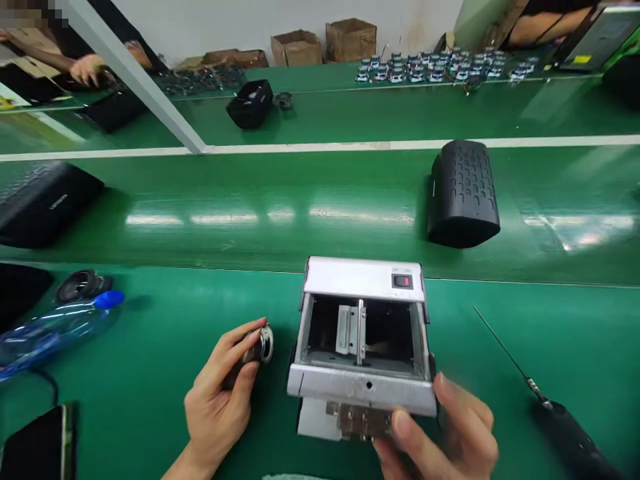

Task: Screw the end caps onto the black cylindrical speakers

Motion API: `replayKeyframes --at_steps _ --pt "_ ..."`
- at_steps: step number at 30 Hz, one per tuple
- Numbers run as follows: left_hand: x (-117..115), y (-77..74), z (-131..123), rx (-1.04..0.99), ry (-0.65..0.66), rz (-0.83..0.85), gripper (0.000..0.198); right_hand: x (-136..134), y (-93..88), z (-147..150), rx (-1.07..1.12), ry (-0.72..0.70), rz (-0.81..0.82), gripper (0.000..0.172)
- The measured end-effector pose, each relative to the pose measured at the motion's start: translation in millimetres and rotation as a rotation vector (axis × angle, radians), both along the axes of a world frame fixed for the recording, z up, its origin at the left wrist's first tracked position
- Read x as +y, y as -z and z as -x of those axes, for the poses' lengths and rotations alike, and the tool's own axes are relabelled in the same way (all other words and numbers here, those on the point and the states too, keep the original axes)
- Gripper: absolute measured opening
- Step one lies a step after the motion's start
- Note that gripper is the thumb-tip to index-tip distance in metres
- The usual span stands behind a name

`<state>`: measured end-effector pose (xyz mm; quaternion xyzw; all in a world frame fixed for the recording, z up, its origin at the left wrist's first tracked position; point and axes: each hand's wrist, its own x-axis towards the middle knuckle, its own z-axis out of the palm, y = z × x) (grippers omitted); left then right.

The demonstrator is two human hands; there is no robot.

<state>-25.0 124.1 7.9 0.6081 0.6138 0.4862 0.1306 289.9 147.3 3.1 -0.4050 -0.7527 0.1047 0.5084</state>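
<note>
A silver box-shaped device point(363, 277) with a red switch and an open, dark inside stands on the green bench mat. To its left, my left hand point(220, 387) pinches a small round metal part point(264, 345) between fingers and thumb, apart from the device. My right hand point(445, 433) is at the device's front right corner, its thumb and fingers closed around the right end of a metal block point(360, 421) below the front edge. Whether the block is joined to the device cannot be seen.
A screwdriver point(565, 427) lies at right. At left are a plastic bottle point(55, 333), a round speaker point(80, 287) and a phone-like object point(40, 447). Black speaker boxes stand on the green belt point(280, 200) beyond. People's hands and arms show at the far side.
</note>
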Motion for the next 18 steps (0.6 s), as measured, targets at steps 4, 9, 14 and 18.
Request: replayKeyframes --at_steps 4,9,14,18 --pt "13 -1.7 5 0.084 -0.078 -0.011 0.027 19 -24.0 -5 -0.103 -0.057 -0.098 0.071" --pt "30 -5.0 64 0.265 -0.291 -0.015 0.034 24 -35.2 -15 -0.102 0.082 -0.196 0.043" --pt "34 9.0 110 0.248 -0.433 0.221 0.059 -13 -47.5 -67 -0.102 0.383 -0.172 0.035" --pt "26 -19.1 85 0.071 -0.516 0.195 0.082 -76 -32.5 -133 -0.094 0.588 -0.186 0.020"
